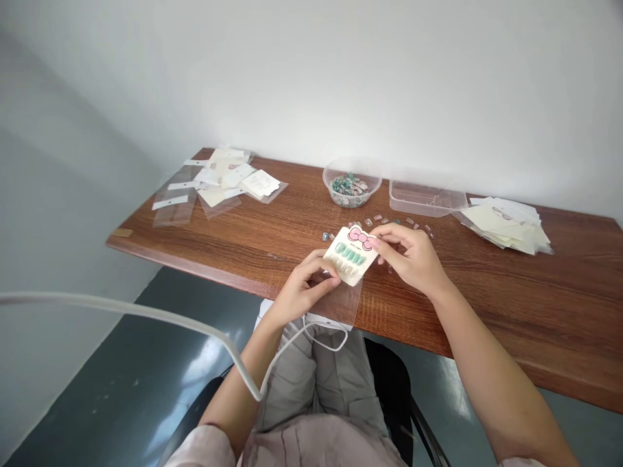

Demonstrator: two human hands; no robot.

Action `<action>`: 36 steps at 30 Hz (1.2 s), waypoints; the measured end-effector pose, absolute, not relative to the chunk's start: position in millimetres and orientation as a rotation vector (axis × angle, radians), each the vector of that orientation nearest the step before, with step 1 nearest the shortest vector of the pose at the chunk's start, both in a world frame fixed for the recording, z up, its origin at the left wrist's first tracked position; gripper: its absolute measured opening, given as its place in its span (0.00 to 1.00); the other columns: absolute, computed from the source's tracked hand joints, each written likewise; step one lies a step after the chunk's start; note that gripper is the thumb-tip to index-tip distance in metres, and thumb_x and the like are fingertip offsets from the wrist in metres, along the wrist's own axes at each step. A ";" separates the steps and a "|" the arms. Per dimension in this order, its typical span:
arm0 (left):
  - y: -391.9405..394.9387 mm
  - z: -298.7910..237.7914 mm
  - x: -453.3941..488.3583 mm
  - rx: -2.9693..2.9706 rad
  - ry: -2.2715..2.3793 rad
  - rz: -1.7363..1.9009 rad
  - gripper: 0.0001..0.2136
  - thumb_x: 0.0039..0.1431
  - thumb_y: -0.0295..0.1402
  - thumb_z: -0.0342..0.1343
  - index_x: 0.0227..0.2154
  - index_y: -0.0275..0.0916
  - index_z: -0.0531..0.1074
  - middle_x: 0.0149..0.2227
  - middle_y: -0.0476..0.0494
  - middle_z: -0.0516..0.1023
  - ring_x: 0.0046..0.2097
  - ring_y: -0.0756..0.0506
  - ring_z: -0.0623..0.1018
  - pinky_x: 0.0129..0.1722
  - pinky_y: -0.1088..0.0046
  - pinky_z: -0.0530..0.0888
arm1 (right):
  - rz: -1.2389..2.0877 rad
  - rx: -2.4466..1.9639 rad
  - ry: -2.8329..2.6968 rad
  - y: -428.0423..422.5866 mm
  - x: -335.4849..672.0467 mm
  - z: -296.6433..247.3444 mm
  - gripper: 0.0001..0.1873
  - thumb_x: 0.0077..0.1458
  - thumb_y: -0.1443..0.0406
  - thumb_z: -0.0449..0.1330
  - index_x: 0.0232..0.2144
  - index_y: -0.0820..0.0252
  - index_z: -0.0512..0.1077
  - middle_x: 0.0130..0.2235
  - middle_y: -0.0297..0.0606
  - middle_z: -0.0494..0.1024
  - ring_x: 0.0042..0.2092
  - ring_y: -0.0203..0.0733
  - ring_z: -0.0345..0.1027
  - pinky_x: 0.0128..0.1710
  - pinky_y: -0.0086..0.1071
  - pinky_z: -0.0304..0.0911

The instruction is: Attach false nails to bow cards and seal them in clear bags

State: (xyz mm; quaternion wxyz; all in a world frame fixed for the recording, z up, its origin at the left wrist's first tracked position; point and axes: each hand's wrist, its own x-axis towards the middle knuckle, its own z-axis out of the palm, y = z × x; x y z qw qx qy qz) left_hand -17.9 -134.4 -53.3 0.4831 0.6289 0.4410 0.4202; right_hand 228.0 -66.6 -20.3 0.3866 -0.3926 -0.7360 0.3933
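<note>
Both my hands grip a cream press-on nail card with a pink bow printed at its top. A row of green false nails lies across it, with a paler row below. My left hand pinches the card's lower left edge between thumb and fingers. At the upper right corner, my right hand closes thumb and fingertips on the card. Under the card, a clear plastic bag hangs over the table's front edge. Small loose pieces lie behind the card, partly hidden by my hands.
On the wooden table, a clear round bowl of green and pale nails stands beside a clear rectangular tray. Cards and bags lie at the left; a stack of cards sits right. A white cable crosses in front.
</note>
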 end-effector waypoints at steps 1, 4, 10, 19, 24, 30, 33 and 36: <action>-134.5 -54.1 -17.9 1.529 1.074 1.028 0.09 0.65 0.39 0.63 0.35 0.39 0.75 0.49 0.41 0.73 0.42 0.48 0.74 0.37 0.73 0.68 | 1.023 -0.995 -1.849 -65.9 228.4 -20.2 0.13 0.66 0.53 0.62 0.39 0.54 0.78 0.33 0.35 0.83 0.26 0.38 0.73 0.27 0.33 0.66; -134.6 -55.4 -18.4 1.552 1.062 1.011 0.08 0.66 0.38 0.62 0.35 0.39 0.75 0.49 0.41 0.73 0.42 0.48 0.74 0.38 0.73 0.68 | 1.055 -0.984 -1.811 -64.7 229.0 -19.7 0.12 0.66 0.53 0.63 0.39 0.54 0.78 0.32 0.35 0.83 0.26 0.37 0.72 0.28 0.33 0.68; -133.5 -54.7 -19.5 1.650 1.021 0.960 0.09 0.67 0.39 0.62 0.34 0.39 0.77 0.44 0.42 0.74 0.46 0.45 0.75 0.48 0.69 0.68 | 1.065 -0.995 -1.935 -66.6 225.7 -20.3 0.13 0.66 0.53 0.62 0.41 0.54 0.80 0.36 0.37 0.85 0.28 0.38 0.73 0.26 0.33 0.65; -134.3 -52.4 -18.7 1.615 1.015 0.983 0.09 0.67 0.38 0.62 0.33 0.39 0.76 0.40 0.44 0.74 0.43 0.46 0.74 0.47 0.69 0.67 | 0.925 -0.873 -2.002 -68.1 218.9 -21.4 0.08 0.65 0.60 0.63 0.32 0.54 0.77 0.40 0.38 0.82 0.41 0.43 0.75 0.41 0.37 0.67; -134.8 -55.1 -21.5 1.607 0.979 1.006 0.08 0.66 0.37 0.62 0.33 0.39 0.75 0.43 0.43 0.74 0.45 0.45 0.74 0.48 0.68 0.67 | 1.097 -0.821 -2.044 -71.1 216.7 -18.6 0.10 0.66 0.62 0.60 0.30 0.55 0.75 0.41 0.38 0.80 0.41 0.43 0.74 0.39 0.36 0.64; -133.7 -55.2 -22.9 1.628 0.927 1.001 0.06 0.67 0.36 0.62 0.35 0.40 0.75 0.47 0.41 0.74 0.50 0.43 0.75 0.52 0.66 0.69 | 1.149 -0.788 -2.164 -75.1 211.2 -21.7 0.11 0.66 0.66 0.58 0.29 0.56 0.75 0.41 0.37 0.80 0.40 0.41 0.73 0.41 0.36 0.64; -133.5 -52.5 -21.0 1.622 0.917 0.988 0.06 0.67 0.35 0.61 0.36 0.40 0.76 0.54 0.38 0.75 0.57 0.41 0.75 0.58 0.63 0.68 | 1.107 -0.767 -2.250 -75.6 209.4 -23.1 0.12 0.65 0.67 0.58 0.28 0.56 0.75 0.38 0.36 0.78 0.38 0.39 0.71 0.40 0.35 0.62; -133.5 -51.7 -20.4 1.622 0.925 0.975 0.06 0.68 0.35 0.61 0.36 0.39 0.76 0.54 0.37 0.76 0.58 0.40 0.76 0.59 0.60 0.68 | 1.096 -0.777 -2.339 -76.8 207.3 -23.2 0.12 0.65 0.69 0.57 0.29 0.58 0.76 0.34 0.34 0.75 0.35 0.37 0.68 0.38 0.34 0.60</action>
